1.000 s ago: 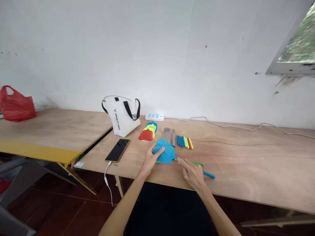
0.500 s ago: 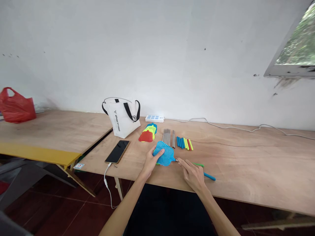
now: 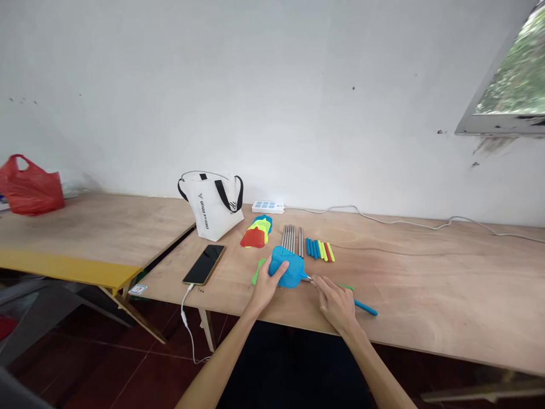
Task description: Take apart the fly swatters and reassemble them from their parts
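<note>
My left hand (image 3: 264, 288) pinches the blue mesh head of a fly swatter (image 3: 290, 267), thumb on top. My right hand (image 3: 335, 301) is closed round its thin metal rod, close to the neck; the rod's end meets the neck of the head. Out past the right hand sticks its blue handle (image 3: 366, 308). Beneath lies a green fly swatter (image 3: 258, 272), mostly covered by the blue head and my hands. Beyond them are several metal rods (image 3: 288, 237) in a row and several blue, yellow and red handles (image 3: 320, 250). Red, yellow and blue swatter heads (image 3: 254, 237) overlap in a pile.
A phone (image 3: 204, 264) on a white charging cable (image 3: 184, 318) lies at the table's left. Behind it stands a white bag (image 3: 213, 210) with black straps. A power strip (image 3: 268, 207) sits against the wall, its cord running right. A red plastic bag (image 3: 32, 187) rests on the other table.
Both hands and the blue fly swatter have shifted slightly right. More of the green swatter's mesh shows at the left. My grip on the head and the rod stays the same.
</note>
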Available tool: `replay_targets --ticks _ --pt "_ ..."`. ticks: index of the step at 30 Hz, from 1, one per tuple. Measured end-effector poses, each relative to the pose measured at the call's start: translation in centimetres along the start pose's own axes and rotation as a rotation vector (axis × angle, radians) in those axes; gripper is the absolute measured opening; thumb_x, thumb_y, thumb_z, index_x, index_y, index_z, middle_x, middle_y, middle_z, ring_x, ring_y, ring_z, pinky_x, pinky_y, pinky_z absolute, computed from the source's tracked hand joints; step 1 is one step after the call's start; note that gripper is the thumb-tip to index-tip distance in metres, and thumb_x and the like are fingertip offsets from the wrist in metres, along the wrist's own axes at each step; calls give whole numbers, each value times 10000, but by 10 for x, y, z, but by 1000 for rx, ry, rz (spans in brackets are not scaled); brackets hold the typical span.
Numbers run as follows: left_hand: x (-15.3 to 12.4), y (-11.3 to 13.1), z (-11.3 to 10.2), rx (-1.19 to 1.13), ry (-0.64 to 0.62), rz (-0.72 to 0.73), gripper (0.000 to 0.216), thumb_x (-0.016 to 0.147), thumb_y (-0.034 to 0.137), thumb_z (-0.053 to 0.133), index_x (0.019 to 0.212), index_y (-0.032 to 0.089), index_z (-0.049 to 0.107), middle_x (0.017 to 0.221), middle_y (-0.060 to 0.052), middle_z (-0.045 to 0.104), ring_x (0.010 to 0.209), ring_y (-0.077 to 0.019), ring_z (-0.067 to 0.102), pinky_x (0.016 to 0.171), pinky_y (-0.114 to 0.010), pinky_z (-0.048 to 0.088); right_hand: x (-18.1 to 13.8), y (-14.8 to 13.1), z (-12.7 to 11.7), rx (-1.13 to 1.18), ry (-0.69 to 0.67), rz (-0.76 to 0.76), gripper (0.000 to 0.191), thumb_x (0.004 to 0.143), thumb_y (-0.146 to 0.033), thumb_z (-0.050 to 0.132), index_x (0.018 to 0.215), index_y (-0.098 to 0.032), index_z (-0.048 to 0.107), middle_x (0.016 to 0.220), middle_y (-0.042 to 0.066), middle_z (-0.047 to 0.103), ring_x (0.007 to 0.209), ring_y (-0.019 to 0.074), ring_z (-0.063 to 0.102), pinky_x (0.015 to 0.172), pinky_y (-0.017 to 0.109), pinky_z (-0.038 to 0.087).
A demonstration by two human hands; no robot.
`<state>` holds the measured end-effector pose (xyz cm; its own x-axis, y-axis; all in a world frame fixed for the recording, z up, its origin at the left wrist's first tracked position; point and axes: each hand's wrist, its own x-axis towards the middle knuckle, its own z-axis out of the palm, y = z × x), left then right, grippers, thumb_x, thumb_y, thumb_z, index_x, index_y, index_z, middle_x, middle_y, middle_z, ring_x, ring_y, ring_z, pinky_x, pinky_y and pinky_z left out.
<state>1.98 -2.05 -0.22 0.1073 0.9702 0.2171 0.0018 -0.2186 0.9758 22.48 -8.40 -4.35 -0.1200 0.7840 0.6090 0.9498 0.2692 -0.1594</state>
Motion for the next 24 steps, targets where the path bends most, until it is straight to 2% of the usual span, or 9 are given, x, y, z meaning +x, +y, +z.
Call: replay_targets --ticks 3,7,12,17,21,24 --pt "-1 -1 0 76 -41 39 415 848 576 675 967 178 661 855 -41 671 797 -202 642 730 -309 553 0 -1 -1 -7 -62 -2 356 946 -100 426 1139 -267 675 979 13 767 753 142 690 587 262 282" --pt "-5 -4 4 115 -65 71 414 858 547 677 1069 191 669 986 -56 699 913 -222 655 830 -336 552 0 -1 -4 -6 -111 9 330 937 -84 417 1042 -257 677 949 5 763 757 136 686 578 261 268" --pt "1 -7 -2 60 -114 -6 437 836 568 695 1056 190 680 948 -59 703 836 -220 659 748 -334 564 1 -4 -1 -38 -82 -17 288 1014 -188 427 1114 -253 689 999 34 773 774 144 700 577 258 300" --pt "9 -3 -12 21 -114 3 394 807 545 744 952 181 699 896 -55 718 836 -223 670 774 -325 553 6 -8 -1 9 22 -37 342 1076 -354 385 1152 -230 695 998 63 774 807 151 713 644 244 383" --pt "11 3 -20 -3 -79 -6 388 782 530 773 910 172 692 881 -44 726 837 -224 681 764 -318 559 8 -12 -5 48 64 -44 358 1078 -353 380 1076 -218 711 914 49 750 808 145 703 661 241 396" --pt "11 8 -27 -3 -152 -93 397 746 525 803 877 163 707 873 -56 743 829 -234 698 750 -329 574 8 -13 -8 49 38 -81 358 1079 -333 377 1068 -222 717 854 34 724 767 131 685 616 243 358"
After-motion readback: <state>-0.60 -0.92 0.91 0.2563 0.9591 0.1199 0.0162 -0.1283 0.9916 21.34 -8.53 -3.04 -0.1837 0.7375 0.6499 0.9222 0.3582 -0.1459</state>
